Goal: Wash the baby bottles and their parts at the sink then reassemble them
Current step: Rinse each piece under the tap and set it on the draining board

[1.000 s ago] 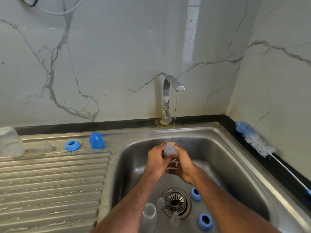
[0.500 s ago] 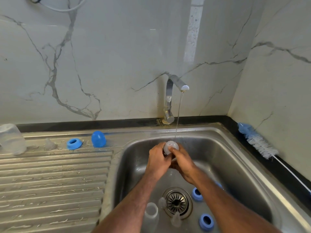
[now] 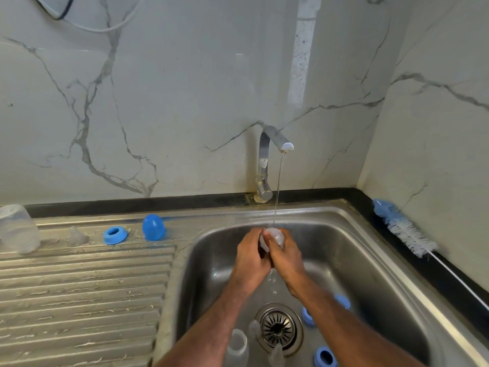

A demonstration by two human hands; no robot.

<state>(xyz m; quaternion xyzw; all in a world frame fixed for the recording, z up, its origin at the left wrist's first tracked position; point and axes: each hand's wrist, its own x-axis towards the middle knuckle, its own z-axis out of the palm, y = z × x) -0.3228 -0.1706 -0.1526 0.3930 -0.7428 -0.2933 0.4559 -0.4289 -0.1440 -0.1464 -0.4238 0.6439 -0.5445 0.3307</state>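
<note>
Head view: left hand (image 3: 251, 258) and right hand (image 3: 287, 256) both wrap their fingers around one clear baby bottle (image 3: 272, 238) over the sink (image 3: 370, 250). Rounded end points up and away, directly beneath the faucet (image 3: 267, 160) stream; long axis near vertical, lower end hidden inside the grip. Below the grip: drain strainer (image 3: 277, 327). Left of the grip: blue cap (image 3: 153, 227) on the drainboard (image 3: 79, 300).

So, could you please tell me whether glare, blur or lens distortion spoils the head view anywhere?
Head view: wide-angle bending curves the steel sink rim; a bright glare streak runs down the marble wall; the translucent bottle in both hands, left hand and right hand, is softly blurred under the water.
</note>
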